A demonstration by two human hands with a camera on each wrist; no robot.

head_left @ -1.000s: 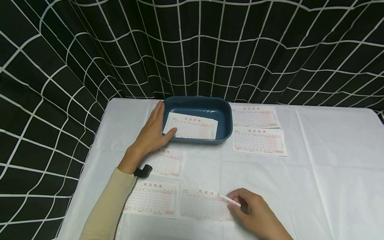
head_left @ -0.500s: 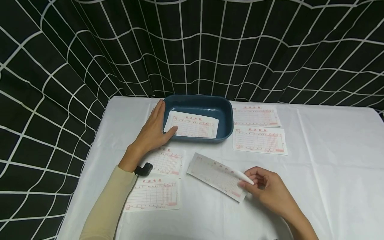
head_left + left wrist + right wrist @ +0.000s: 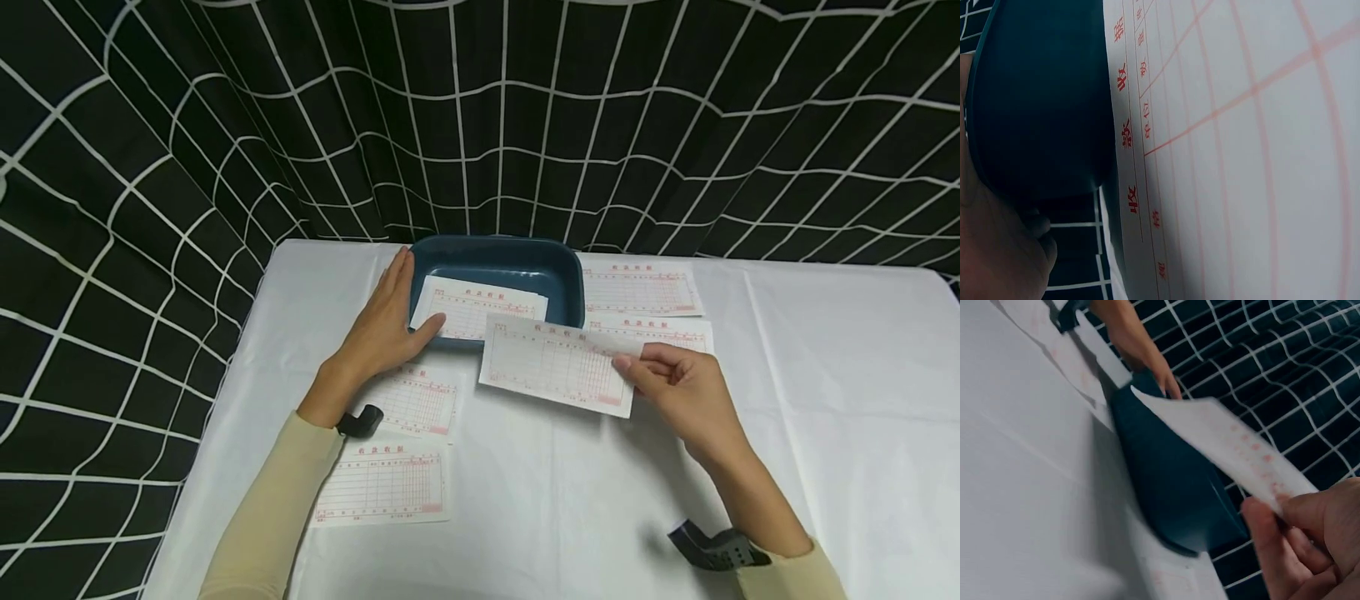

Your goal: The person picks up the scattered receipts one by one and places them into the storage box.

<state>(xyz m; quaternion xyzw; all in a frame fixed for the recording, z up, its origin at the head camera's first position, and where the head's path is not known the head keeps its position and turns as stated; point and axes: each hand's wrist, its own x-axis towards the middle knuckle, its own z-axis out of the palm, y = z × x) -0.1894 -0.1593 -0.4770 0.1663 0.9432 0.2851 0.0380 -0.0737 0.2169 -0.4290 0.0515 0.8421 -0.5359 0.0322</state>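
Note:
Between thumb and fingers, my right hand (image 3: 678, 400) pinches the right end of a printed receipt slip (image 3: 551, 367). The slip is held up over the front rim of the dark blue plastic bin (image 3: 570, 292), overlapping it in the head view. Inside the bin lies a small stack of similar receipt slips (image 3: 468, 308). My left hand (image 3: 382, 325) rests against the bin's left side with straight fingers, its thumb at the front rim. In the right wrist view the pinched slip (image 3: 1222, 437) bends slightly above the bin (image 3: 1154, 462).
Left of centre on the white-covered table (image 3: 810, 400) lie two more receipt slips, one upper slip (image 3: 420, 404) partly under my left wrist and one lower slip (image 3: 386, 487). Two others sit right of the bin, a back slip (image 3: 637, 292) and a front slip (image 3: 675, 332). A black-and-white grid curtain (image 3: 525, 125) hangs behind.
My right hand has lifted a receipt slip off the table's front area and carried it up to the bin's front rim. The left hand has stayed at the bin.

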